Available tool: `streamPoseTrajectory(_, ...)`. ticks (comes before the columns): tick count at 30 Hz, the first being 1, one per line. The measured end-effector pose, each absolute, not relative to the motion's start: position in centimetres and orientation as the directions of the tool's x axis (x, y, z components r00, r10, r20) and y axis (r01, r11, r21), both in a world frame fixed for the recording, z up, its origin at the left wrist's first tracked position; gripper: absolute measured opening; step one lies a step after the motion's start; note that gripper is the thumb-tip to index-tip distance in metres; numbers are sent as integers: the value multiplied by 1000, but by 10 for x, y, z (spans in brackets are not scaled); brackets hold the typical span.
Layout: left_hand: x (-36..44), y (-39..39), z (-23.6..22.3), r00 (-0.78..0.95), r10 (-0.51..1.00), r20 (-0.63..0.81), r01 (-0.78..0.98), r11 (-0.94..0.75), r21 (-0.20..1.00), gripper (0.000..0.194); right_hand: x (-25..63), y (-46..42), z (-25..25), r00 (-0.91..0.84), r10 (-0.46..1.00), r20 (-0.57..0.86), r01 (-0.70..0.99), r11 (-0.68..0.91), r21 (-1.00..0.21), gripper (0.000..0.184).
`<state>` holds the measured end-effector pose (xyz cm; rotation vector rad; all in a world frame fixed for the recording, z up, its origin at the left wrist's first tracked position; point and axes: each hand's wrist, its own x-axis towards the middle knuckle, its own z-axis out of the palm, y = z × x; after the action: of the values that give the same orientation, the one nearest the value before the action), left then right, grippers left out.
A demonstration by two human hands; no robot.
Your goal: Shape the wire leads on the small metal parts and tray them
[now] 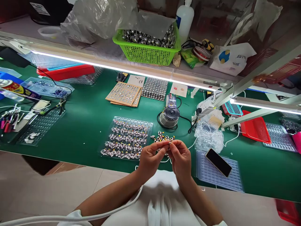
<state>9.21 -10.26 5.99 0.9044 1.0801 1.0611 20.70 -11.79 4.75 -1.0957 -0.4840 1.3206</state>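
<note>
My left hand (151, 157) and my right hand (180, 157) meet at the fingertips over the front of the green table. Both are pinched on a small part between them, mostly hidden by the fingers and too small to name. Right behind the fingertips lies a loose pile of small metallic pieces with yellow bits (162, 137). To the left of my left hand, a clear plastic tray (150, 125) holds rows of small ring-like pieces with pinkish and yellow parts.
A round grey device (169, 116) with a black cord stands behind the pile. On the right, a phone (218, 162) rests on stacked clear trays (235, 180). Boards of small round pieces (124, 93) lie farther back. A lit shelf overhead carries a green basket (148, 53).
</note>
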Motion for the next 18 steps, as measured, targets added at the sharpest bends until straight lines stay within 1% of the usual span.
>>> streamPoseTrajectory(8, 91, -109, 56, 130, 984, -126, -92, 138, 986, 22, 204, -119, 46, 275, 918, -287, -509, -114, -853, 17)
streamPoseTrajectory(14, 88, -109, 59, 136, 991, -13, 28, 9, 1000, 21, 202, -121, 47, 300, 911, -283, -423, -139, -895, 17)
streamPoseTrajectory(18, 83, -107, 60, 160, 987, 27, 31, -32, 999, 18, 202, -122, 50, 311, 915, -258, -370, -133, -919, 15)
